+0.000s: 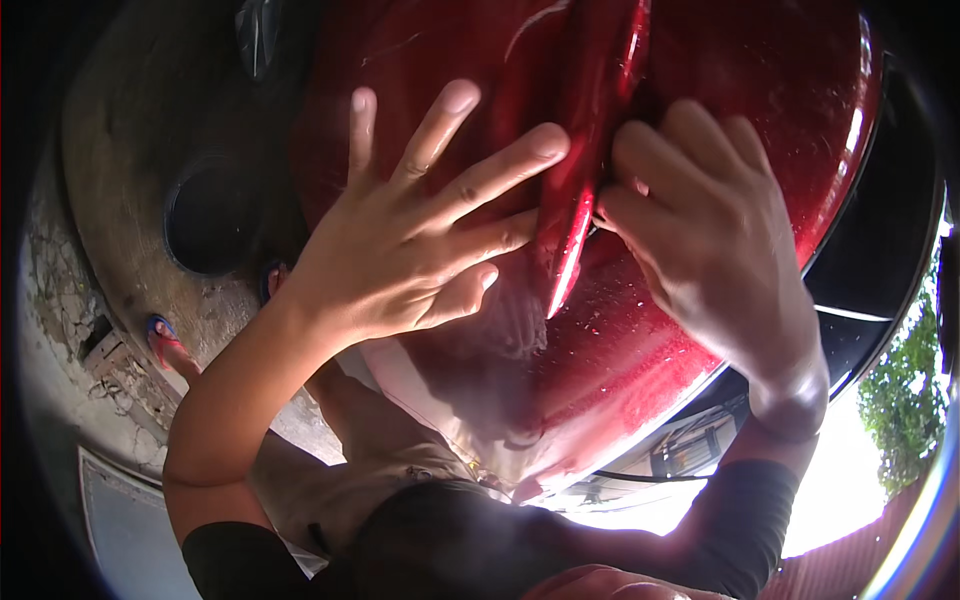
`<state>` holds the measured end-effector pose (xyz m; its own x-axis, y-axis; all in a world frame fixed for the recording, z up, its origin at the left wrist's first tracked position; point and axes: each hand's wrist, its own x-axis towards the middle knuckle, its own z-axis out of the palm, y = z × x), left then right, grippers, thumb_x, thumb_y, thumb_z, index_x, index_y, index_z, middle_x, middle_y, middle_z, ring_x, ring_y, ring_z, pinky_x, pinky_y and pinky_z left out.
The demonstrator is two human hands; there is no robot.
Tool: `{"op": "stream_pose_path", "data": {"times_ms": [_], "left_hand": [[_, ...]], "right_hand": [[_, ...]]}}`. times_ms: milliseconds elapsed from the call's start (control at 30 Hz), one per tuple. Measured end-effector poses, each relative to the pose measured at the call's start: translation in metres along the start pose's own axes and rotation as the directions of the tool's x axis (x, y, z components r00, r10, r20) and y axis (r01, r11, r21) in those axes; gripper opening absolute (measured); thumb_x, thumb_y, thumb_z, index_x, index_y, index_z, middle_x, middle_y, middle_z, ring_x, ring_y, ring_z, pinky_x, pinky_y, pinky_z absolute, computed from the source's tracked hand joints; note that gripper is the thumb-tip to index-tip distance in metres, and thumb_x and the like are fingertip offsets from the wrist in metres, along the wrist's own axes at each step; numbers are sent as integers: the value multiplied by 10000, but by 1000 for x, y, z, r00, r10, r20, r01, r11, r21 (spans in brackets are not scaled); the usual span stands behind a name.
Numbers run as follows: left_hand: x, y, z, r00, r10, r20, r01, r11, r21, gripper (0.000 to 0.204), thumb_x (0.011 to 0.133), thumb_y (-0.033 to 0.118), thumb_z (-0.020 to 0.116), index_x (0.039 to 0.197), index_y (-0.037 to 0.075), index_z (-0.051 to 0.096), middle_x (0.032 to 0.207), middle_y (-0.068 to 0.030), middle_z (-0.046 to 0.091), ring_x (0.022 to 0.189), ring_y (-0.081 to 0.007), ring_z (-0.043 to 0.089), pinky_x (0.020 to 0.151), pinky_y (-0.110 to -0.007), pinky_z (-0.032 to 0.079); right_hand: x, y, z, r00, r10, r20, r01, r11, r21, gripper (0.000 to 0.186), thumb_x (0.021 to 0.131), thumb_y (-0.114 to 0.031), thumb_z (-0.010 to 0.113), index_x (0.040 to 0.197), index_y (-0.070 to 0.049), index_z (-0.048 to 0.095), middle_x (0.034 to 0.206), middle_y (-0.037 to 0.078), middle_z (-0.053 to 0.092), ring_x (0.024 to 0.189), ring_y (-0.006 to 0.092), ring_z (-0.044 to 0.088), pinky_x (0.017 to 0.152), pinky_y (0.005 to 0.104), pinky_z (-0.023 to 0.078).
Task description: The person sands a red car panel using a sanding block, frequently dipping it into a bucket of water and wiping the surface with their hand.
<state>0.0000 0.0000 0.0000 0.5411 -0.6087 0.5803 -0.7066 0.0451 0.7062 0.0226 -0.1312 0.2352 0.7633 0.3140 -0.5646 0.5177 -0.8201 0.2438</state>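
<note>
A glossy red car body (620,350) lies under both hands, with dusty specks and scuffs on its paint. From it rises a narrow red panel edge (575,240), pointed at its near end; I cannot tell which car part it is. My left hand (410,220) is left of this edge, open with its fingers spread. Its index fingertip reaches the edge and is partly hidden there. On the other side, my right hand (700,210) is closed, thumb and fingers pinched against the edge. Something small and dark shows at its fingertips, too small to name.
Dark car glass (860,240) borders the red body on the right. At left, my foot in a flip-flop (165,340) stands on a worn floor, near a dark round shape (212,215). A grey flat panel (130,520) is at lower left, green foliage (900,400) at right.
</note>
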Motion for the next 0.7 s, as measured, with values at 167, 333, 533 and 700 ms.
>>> {"op": "stream_pose_path", "data": {"times_ms": [167,333,533,700], "left_hand": [[51,-22,1,995,31,-96,-14,984,177,298,889,481,612,1061,280,748,1731,-7,196,1586,-442,55,1165,-755,-109],[18,-2,9,997,75,7,-75,996,-41,345,846,422,688,1174,324,726,1731,-48,178,1586,-441,31,1137,-821,-24],[58,-22,5,993,34,-114,-26,997,71,365,798,351,741,1163,352,748,1737,-59,143,1585,-438,4,1116,-841,-8],[21,-15,14,997,71,-10,-71,989,-128,294,819,375,718,1107,329,752,1740,-71,130,1572,-492,-1,1121,-839,-26]], "right_hand": [[5,17,-16,994,-35,-102,14,980,-201,131,711,-54,759,796,-77,662,850,20,545,798,214,530,694,371,406],[-7,-4,-14,998,10,65,-2,992,-124,128,724,-30,754,811,-67,668,890,25,554,823,214,537,719,377,412],[7,16,-26,995,-18,-95,-8,964,-265,176,691,-15,750,838,-62,665,865,41,550,828,245,562,727,387,418],[8,1,-28,996,-15,93,29,987,-156,168,704,-35,756,847,-57,669,853,40,540,819,235,557,723,391,416]]}}
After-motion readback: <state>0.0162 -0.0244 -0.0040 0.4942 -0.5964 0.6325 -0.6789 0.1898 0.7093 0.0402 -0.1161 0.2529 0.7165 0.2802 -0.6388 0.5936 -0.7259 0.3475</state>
